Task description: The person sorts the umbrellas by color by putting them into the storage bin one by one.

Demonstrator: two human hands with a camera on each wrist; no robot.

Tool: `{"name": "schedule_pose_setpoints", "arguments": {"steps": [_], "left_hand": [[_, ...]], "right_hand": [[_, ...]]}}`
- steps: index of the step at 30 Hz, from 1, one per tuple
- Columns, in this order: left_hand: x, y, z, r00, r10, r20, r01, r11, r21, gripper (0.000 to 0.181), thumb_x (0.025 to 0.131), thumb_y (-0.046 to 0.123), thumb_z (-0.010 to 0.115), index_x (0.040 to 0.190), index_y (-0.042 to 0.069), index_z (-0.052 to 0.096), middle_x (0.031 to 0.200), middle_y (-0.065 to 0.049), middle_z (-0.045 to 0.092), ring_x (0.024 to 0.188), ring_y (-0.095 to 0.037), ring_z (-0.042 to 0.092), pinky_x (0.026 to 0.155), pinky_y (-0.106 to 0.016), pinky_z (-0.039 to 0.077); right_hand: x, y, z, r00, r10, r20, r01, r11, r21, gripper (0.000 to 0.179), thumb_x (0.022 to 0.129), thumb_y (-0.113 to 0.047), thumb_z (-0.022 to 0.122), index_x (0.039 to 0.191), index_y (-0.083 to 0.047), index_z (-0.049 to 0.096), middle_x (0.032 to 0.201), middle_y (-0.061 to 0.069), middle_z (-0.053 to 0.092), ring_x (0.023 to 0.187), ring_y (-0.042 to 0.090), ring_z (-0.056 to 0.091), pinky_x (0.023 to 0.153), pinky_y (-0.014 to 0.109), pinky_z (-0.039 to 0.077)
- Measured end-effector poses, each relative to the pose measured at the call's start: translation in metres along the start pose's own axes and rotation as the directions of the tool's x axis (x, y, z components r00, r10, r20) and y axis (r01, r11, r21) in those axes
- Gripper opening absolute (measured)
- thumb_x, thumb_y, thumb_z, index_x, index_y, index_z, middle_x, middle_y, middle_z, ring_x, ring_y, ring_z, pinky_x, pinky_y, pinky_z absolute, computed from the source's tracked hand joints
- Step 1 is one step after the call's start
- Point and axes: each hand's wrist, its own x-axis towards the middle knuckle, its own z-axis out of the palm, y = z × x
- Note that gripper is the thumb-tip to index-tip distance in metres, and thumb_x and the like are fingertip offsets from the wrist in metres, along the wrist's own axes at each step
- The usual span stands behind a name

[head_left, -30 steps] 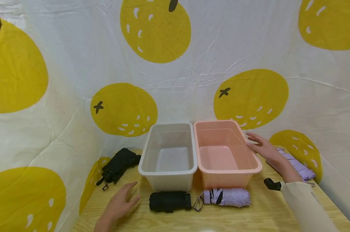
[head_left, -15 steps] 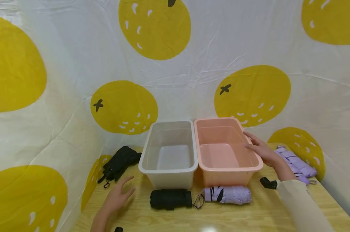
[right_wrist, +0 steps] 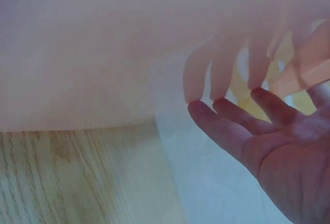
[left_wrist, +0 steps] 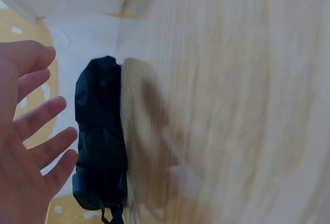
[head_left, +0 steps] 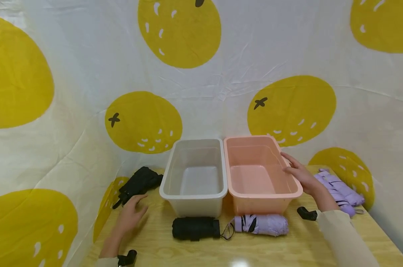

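My left hand point(head_left: 129, 218) hovers at the table's left side, fingers relaxed and holding nothing. Just beyond it lies a black folded umbrella point(head_left: 139, 183); in the left wrist view the spread fingers are beside this umbrella point(left_wrist: 100, 136), its strap at the lower end. My right hand point(head_left: 303, 178) is at the right side of a pink plastic bin point(head_left: 264, 204). In the right wrist view, extended fingertips point(right_wrist: 198, 108) touch the bin's outer wall point(right_wrist: 77, 79), which mirrors them. A beige bin point(head_left: 196, 205) stands against the pink one's left side; nothing lies inside either.
In front of the bins lie another black folded umbrella point(head_left: 195, 228) and a lavender folded umbrella point(head_left: 263, 225). More lavender umbrella fabric point(head_left: 343, 191) lies at the right, partly behind my right forearm. A patterned cloth point(head_left: 214, 104) hangs behind the wooden table point(head_left: 201, 256).
My right hand has come in against the pink bin's right side. My left hand has drawn left and a little forward, toward the black umbrella at the back left. The umbrellas stay put.
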Motion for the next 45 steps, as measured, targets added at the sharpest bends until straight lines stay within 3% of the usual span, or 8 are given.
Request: {"name": "schedule_pose_setpoints", "arguments": {"steps": [5,11,18,26,33,41,45], "left_hand": [[0.015,-0.014,-0.011,0.999,0.012,-0.035,-0.009,0.997,0.076,0.041,0.087,0.007,0.071,0.126,0.0,0.059,0.128,-0.022,0.053,0.116,-0.043,0.05,0.092,-0.06,0.04],[0.019,-0.031,-0.022,0.999,-0.032,-0.041,0.04,0.981,0.191,0.046,0.086,0.009,0.073,0.129,0.0,0.058,0.132,-0.029,0.046,0.114,-0.051,0.046,0.089,-0.066,0.038],[0.034,-0.048,-0.027,0.995,-0.062,-0.075,0.08,0.959,0.273,0.053,0.085,0.016,0.073,0.132,0.001,0.054,0.129,-0.028,0.048,0.11,-0.051,0.049,0.086,-0.064,0.04],[0.039,-0.068,-0.022,0.99,-0.13,-0.057,0.141,0.951,0.276,0.059,0.084,0.023,0.074,0.132,-0.003,0.052,0.129,-0.03,0.044,0.108,-0.051,0.049,0.088,-0.064,0.039],[0.048,-0.083,-0.015,0.977,-0.214,0.012,0.204,0.946,0.252,0.08,0.086,0.049,0.069,0.141,-0.001,0.041,0.141,-0.034,0.032,0.119,-0.055,0.04,0.094,-0.067,0.034],[0.056,-0.086,-0.02,0.978,-0.21,-0.018,0.206,0.939,0.275,0.092,0.08,0.06,0.07,0.141,-0.004,0.043,0.13,-0.034,0.043,0.111,-0.054,0.046,0.093,-0.064,0.036],[0.058,-0.083,-0.019,0.972,-0.233,0.016,0.217,0.929,0.301,0.096,0.079,0.063,0.069,0.142,-0.004,0.042,0.132,-0.036,0.043,0.114,-0.055,0.044,0.094,-0.065,0.033]], "right_hand": [[0.002,-0.001,0.003,1.0,-0.016,-0.011,0.016,1.0,0.008,0.069,0.104,-0.011,0.043,0.157,-0.018,0.0,0.147,0.037,0.014,0.101,0.022,0.062,0.083,0.055,0.05],[0.004,-0.004,0.007,1.0,-0.012,-0.007,0.012,1.0,-0.004,0.068,0.103,-0.011,0.044,0.157,-0.017,0.003,0.148,0.036,0.016,0.106,0.029,0.06,0.085,0.058,0.047],[0.0,0.0,0.007,0.999,0.013,-0.039,-0.013,1.0,0.0,0.068,0.104,-0.016,0.045,0.158,-0.021,0.003,0.147,0.037,0.017,0.108,0.034,0.059,0.085,0.055,0.048],[-0.003,0.008,0.007,0.999,0.01,-0.054,-0.011,1.0,-0.011,0.066,0.103,-0.012,0.042,0.157,-0.017,0.004,0.145,0.038,0.019,0.105,0.028,0.06,0.085,0.052,0.05],[-0.009,0.002,0.006,0.997,0.003,-0.076,-0.005,1.0,-0.022,0.067,0.102,-0.01,0.042,0.157,-0.017,0.005,0.142,0.038,0.021,0.104,0.03,0.061,0.081,0.049,0.052],[-0.006,0.002,0.009,0.997,-0.001,-0.074,0.0,1.0,-0.007,0.067,0.103,-0.009,0.04,0.157,-0.019,0.002,0.148,0.036,0.013,0.098,0.014,0.061,0.08,0.045,0.053],[-0.005,0.001,0.009,0.997,-0.006,-0.074,0.005,1.0,-0.009,0.067,0.103,-0.011,0.041,0.157,-0.02,0.004,0.149,0.035,0.013,0.101,0.016,0.061,0.081,0.043,0.053]]}}
